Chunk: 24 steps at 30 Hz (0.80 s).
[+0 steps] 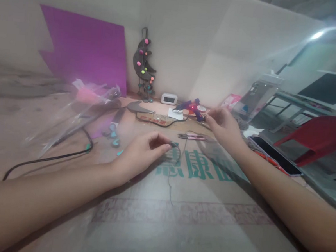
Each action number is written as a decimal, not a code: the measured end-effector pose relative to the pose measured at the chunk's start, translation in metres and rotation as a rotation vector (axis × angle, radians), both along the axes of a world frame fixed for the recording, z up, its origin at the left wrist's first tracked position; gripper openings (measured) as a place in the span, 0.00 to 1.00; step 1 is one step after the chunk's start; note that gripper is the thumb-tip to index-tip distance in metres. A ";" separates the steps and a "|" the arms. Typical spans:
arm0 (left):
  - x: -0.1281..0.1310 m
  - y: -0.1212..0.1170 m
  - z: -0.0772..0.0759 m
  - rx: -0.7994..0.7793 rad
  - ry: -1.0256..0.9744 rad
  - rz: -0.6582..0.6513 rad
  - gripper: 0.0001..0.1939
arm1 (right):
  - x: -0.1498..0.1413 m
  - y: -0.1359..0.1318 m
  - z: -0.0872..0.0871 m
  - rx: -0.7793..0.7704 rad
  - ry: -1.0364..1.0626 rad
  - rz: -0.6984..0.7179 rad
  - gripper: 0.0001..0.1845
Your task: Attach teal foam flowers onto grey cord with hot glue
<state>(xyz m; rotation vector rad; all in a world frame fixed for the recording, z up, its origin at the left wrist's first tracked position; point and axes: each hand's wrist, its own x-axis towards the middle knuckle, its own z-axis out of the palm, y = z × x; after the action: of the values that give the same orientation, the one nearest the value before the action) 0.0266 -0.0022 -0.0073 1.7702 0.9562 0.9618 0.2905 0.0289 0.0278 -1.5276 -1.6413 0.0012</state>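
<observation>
My left hand is closed in a pinch over the table, holding a thin grey cord. The cord loops beside the fingertips, and a loose end trails down over the tabletop. Farther right and forward, my right hand has thumb and fingers pressed together; what lies between them, if anything, is too small to tell. Just left of its fingertips stands a purple and orange glue gun with a small red light. A pair of thread snips lies on the table between the two hands.
A felt moon ornament with pompoms hangs at the wall by a purple sheet. A grey crescent, white clock, plastic bag and black cable are around. At right are a phone and red chair.
</observation>
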 end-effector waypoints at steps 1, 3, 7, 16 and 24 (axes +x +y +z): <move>0.000 0.000 0.000 0.003 0.008 0.001 0.09 | 0.007 0.007 -0.001 -0.052 -0.004 -0.029 0.11; 0.000 0.001 -0.001 0.000 0.020 -0.003 0.10 | 0.019 0.022 -0.002 -0.133 -0.003 -0.042 0.17; 0.000 0.001 -0.004 -0.021 0.008 -0.012 0.11 | 0.029 0.053 -0.003 -0.215 -0.034 -0.021 0.25; 0.005 -0.004 0.002 -0.358 -0.181 -0.121 0.10 | 0.019 0.112 -0.008 -0.392 -0.085 -0.041 0.22; 0.007 -0.004 0.002 -0.371 -0.242 -0.114 0.12 | 0.014 0.112 -0.005 -0.321 -0.005 -0.079 0.18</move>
<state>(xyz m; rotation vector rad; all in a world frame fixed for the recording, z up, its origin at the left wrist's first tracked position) 0.0338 -0.0065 -0.0051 1.3496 0.8097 0.8413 0.3047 0.1411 0.0230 -1.8333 -1.6407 0.2281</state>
